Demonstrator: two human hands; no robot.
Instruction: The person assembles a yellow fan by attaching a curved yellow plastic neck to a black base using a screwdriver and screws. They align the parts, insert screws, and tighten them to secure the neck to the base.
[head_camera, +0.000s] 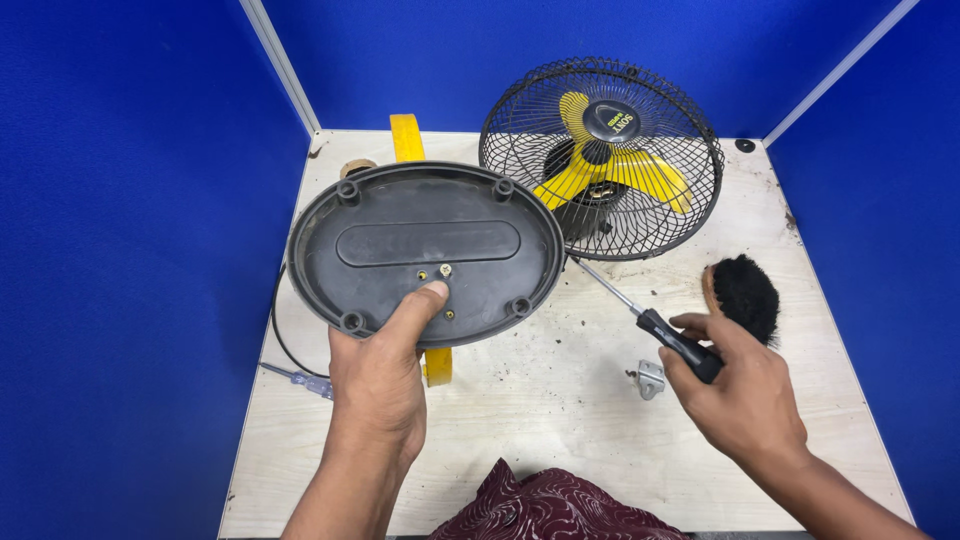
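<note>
My left hand (385, 375) holds up a black oval fan base (425, 250) with its underside toward me, thumb pressed near the small screws at its centre. My right hand (740, 390) grips a screwdriver (640, 315) by its black handle, with the shaft pointing up-left toward the base's right edge. A table fan with a black wire cage and yellow blades (603, 158) lies tilted at the back of the table.
A black round brush (745, 295) lies beside my right hand. A small metal bracket (650, 378) rests on the white tabletop (560, 420). A yellow stand part (406, 138) shows behind the base. A second small screwdriver (298, 378) and a black cable lie left; maroon cloth (550, 505) sits in front. Blue walls enclose the table.
</note>
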